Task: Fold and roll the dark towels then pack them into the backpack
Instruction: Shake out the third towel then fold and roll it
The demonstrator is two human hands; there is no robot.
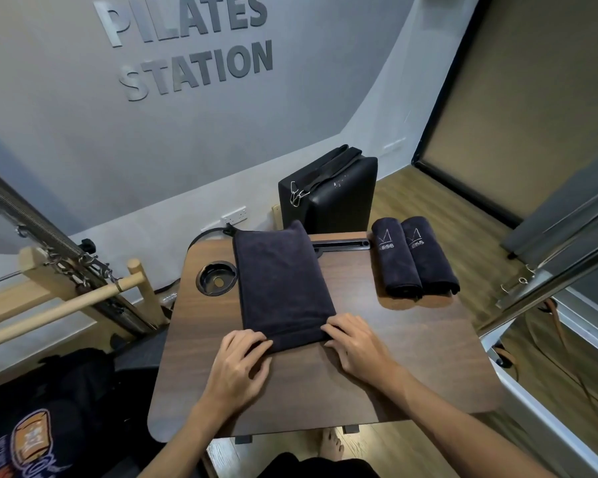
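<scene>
Cup holder point(217, 278) at table's left edge, clear of towel. My left hand point(237, 365) — fingers curled, pinching near left corner of folded dark towel point(283, 284). My right hand point(354, 345) — fingertips pinching near right corner. Bare wood table point(411, 357) right of it. Two rolled towels point(414, 258) touching, at far right edge.

Your folded towel point(283, 284) lies lengthwise along the middle of the table point(411, 357), its far end hanging over the back edge. Your left hand point(237, 367) and right hand point(356, 346) rest on its near corners. To its left sits a cup holder point(217, 278) sunk in the tabletop. To its right, two rolled towels point(415, 257) lie touching, side by side. Behind the table stands a case point(335, 194).
</scene>
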